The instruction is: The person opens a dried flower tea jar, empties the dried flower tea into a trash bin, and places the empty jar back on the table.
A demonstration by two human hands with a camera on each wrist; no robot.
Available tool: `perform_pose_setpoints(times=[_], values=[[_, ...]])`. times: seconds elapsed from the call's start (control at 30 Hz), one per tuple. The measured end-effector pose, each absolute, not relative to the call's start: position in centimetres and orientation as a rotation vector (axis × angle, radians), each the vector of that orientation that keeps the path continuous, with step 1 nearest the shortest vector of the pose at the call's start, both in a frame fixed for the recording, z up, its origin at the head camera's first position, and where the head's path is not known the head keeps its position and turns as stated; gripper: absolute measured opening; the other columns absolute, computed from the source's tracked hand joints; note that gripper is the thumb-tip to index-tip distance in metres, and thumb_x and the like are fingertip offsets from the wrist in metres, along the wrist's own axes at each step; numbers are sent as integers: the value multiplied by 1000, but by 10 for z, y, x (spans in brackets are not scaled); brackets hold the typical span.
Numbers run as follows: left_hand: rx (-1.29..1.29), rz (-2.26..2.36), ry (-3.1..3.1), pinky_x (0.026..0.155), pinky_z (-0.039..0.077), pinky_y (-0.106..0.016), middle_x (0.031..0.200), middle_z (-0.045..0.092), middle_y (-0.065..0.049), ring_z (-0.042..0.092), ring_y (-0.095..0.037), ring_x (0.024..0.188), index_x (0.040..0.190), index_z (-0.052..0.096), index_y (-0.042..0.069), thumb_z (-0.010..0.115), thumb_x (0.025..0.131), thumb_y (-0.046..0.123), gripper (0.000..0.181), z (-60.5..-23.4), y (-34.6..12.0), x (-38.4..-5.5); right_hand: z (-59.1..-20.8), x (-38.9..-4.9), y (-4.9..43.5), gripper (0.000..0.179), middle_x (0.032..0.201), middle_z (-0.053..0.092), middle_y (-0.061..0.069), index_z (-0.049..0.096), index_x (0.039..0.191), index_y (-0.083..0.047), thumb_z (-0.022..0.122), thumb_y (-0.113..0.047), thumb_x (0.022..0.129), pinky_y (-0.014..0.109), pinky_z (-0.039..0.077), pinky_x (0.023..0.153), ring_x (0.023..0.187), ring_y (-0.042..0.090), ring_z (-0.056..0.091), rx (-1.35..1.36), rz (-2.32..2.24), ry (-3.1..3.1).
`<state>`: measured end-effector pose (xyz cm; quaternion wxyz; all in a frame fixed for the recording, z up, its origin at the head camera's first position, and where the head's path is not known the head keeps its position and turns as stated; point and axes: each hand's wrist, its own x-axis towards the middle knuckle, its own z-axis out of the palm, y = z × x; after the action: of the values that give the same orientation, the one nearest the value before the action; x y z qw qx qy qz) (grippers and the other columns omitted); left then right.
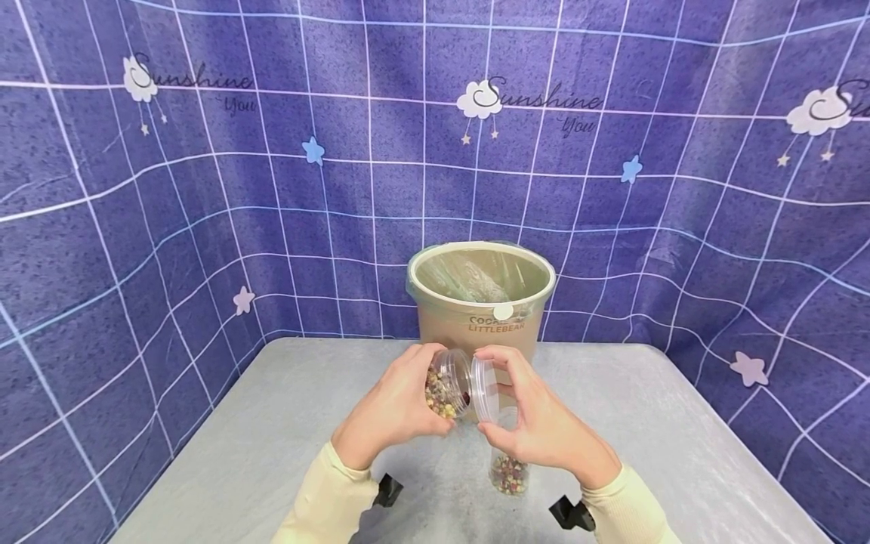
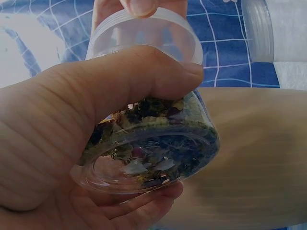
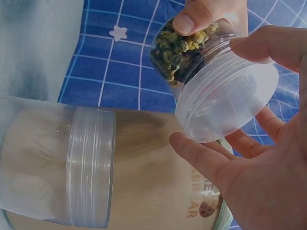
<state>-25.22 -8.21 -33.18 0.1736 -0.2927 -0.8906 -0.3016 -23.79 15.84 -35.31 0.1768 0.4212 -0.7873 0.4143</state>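
While gripping the jar [image 1: 443,391] with the left hand [image 1: 396,400] and pinching the lid [image 1: 484,390] with the right hand [image 1: 544,417], seemingly capping or uncapping, keep the tilted jar steady next.

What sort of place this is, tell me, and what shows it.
Probably a makeshift tabletop workspace: patterned blue cloth hangs round three sides of a grey table, and a bag-lined bin stands on it.
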Motion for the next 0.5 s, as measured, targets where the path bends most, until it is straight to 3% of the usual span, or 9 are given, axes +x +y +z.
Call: perform_pose_setpoints(times=[0.33, 0.5], values=[[-737, -883, -2536, 88, 54, -40, 115, 63, -2, 60, -18, 101, 132, 58, 12, 97, 54, 21, 88, -324, -96, -253, -356, -238, 154, 90, 148, 44, 12, 36, 150, -11, 82, 4, 74, 38, 54, 101, 136, 26, 49, 1209, 1198, -2218], [-706, -889, -2524, 90, 53, -41, 115, 63, -4, 61, -20, 102, 133, 58, 9, 97, 53, 23, 90, -321, -104, -256, -357, -238, 152, 89, 148, 43, 7, 36, 149, -12, 82, 2, 74, 37, 54, 101, 135, 26, 49, 1206, 1200, -2230]])
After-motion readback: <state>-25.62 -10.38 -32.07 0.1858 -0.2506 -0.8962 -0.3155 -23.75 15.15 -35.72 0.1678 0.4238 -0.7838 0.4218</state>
